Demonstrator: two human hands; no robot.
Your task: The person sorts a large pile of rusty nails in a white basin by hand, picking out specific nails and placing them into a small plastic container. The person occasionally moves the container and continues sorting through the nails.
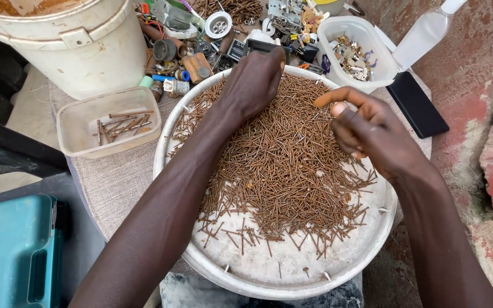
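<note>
Round tray [338, 268], rusty nails [281, 165], hands [252, 82] above

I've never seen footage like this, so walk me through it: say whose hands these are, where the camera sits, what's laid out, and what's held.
There is no machine here, only a person's two bare hands, filmed from a camera on their head looking down. A round tray holds a heap of rusty nails. The left hand rests palm down on the far side of the heap. The right hand hovers above the nails, fingers curled; whether it pinches one cannot be told. To the left are a small tub with a few nails and a white bucket. Behind lie mixed hardware and a clear box.
</note>
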